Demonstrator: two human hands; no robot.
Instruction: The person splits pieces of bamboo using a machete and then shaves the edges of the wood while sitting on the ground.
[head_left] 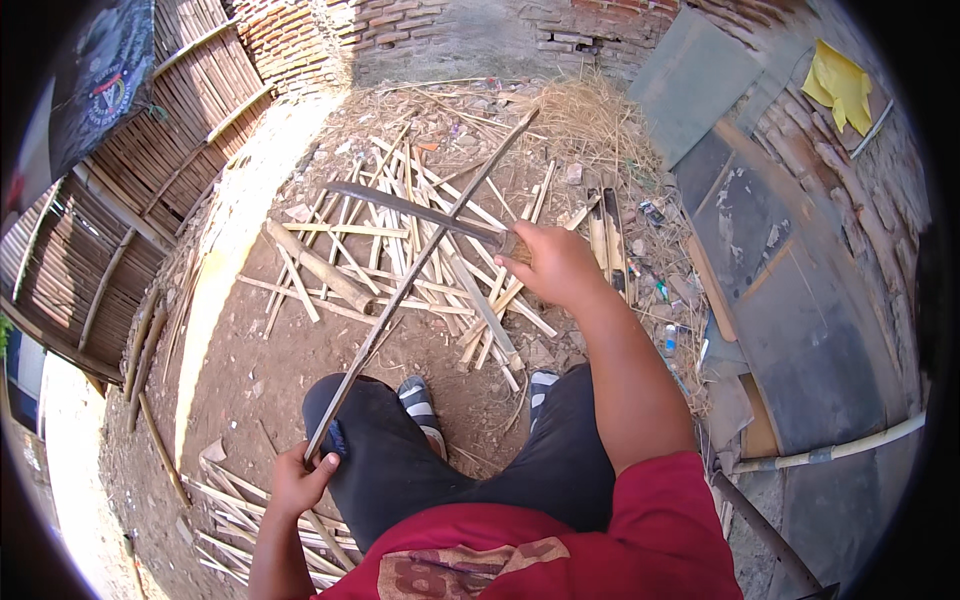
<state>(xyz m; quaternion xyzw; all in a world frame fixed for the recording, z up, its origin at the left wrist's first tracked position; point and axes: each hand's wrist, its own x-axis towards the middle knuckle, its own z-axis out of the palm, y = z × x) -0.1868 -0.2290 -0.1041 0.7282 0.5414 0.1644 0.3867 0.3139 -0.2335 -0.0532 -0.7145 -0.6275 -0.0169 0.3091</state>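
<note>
My left hand (298, 482) is closed round the near end of a long, narrow bamboo strip (372, 337), just beside my left knee. The strip slants away to the upper right over the ground. In my right hand (552, 262) is the handle of a machete, its long dark blade (395, 204) pointing left. Blade and strip cross near the middle of the view, and I cannot tell whether they press together. Below them, many split bamboo strips (345, 229) lie criss-crossed on the dirt, with a thicker piece of bamboo (320, 267) at their left side.
More split strips (228, 515) lie by my left side. On the left stands a slatted bamboo wall (190, 110); at the back is a brick wall (300, 40). Dark boards (810, 300) lean on the right, with a plastic bottle (670, 338) and litter nearby. Dry straw (590, 120) lies behind.
</note>
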